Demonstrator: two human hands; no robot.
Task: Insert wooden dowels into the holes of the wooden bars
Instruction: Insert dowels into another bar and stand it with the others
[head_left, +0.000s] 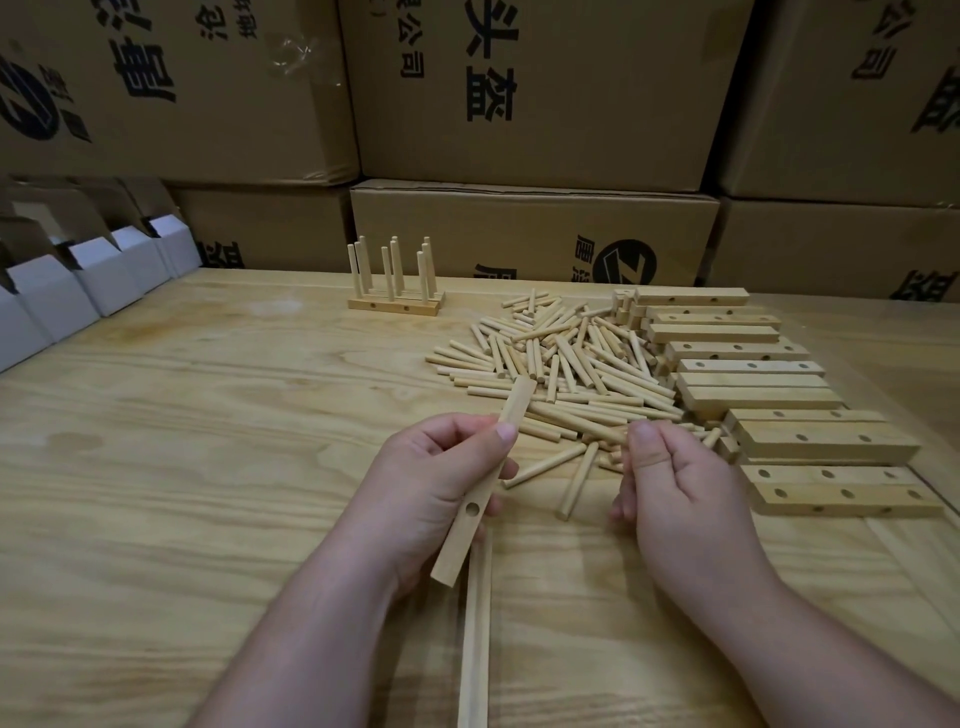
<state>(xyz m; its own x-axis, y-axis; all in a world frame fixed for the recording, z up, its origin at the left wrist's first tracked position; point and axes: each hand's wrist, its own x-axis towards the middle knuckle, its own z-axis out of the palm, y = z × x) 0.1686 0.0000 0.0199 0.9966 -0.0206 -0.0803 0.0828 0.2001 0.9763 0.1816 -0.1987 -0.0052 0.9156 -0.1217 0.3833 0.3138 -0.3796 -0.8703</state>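
Note:
My left hand (431, 483) grips a wooden bar (470, 525) that slants up and away over the table; one hole shows on its lower half. My right hand (670, 483) pinches the near end of a dowel (576, 423) at the front edge of a loose dowel pile (561, 364). Several drilled bars (748, 369) are stacked in a row to the right of the pile. Farther back stand finished bars with upright dowels (396, 283).
The wooden table (208, 415) has a groove (475, 634) running toward me below the held bar. White open cartons (88, 286) line the left edge. Stacked cardboard boxes (535, 228) wall off the back.

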